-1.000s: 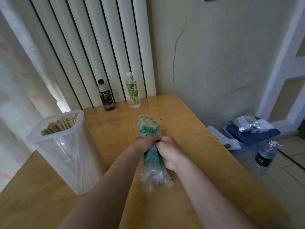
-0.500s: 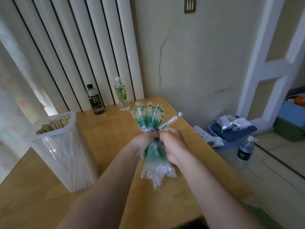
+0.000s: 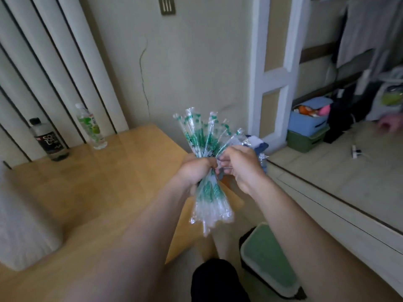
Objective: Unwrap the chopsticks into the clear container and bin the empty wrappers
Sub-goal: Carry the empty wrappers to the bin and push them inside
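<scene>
My left hand [image 3: 197, 171] grips the wrappers [image 3: 209, 203] upright, my right hand [image 3: 239, 168] pinches them; the bin [image 3: 268, 258] lies below, rightward.

A bundle of wrappers [image 3: 209, 199], thin clear plastic sleeves printed in green, is held upright in the air over the right edge of the table [image 3: 98, 182]. The left hand [image 3: 196, 171] grips it round the middle, so the sleeves fan out above the fist and hang flat and crinkled below it. The right hand [image 3: 239, 164] pinches one sleeve at the right of the fan. The clear container [image 3: 26, 225], blurred, stands on the table at far left. A bin [image 3: 266, 258] with a pale green lid sits on the floor, below and right of the bundle.
</scene>
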{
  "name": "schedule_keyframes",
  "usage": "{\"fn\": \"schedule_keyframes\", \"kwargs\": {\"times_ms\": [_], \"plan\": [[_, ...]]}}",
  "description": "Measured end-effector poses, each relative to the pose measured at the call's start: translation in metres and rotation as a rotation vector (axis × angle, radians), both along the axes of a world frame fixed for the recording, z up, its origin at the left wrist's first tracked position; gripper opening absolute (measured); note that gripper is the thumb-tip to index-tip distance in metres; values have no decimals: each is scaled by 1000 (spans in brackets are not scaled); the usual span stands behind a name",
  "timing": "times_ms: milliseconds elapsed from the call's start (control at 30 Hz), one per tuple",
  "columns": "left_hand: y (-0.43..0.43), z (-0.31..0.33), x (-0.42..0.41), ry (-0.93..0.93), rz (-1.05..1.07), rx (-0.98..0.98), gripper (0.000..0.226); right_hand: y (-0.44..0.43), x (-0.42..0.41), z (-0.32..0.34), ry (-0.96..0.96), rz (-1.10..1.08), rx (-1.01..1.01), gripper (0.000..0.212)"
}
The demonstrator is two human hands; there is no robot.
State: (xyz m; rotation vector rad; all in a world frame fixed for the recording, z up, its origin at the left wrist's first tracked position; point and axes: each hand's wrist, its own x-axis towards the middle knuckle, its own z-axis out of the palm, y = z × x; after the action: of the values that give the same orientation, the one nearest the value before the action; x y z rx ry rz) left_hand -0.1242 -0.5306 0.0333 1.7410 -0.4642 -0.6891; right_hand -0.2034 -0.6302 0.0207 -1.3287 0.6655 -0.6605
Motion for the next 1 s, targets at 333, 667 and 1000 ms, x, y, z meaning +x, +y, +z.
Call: {"fn": "schedule_keyframes", "kwargs": {"times_ms": [333,667,1000], "plan": [[-96,-73,-97,75,-276,138,20,-85,-115,-70,213,-113,-27,21],[-124,-197,-106,78,-181,327,35,-127,-126,-262,600,-71,53,17],[-145,-306,-68,115,-2,441,16,-82,-98,-419,1256,514,-656,64]]}}
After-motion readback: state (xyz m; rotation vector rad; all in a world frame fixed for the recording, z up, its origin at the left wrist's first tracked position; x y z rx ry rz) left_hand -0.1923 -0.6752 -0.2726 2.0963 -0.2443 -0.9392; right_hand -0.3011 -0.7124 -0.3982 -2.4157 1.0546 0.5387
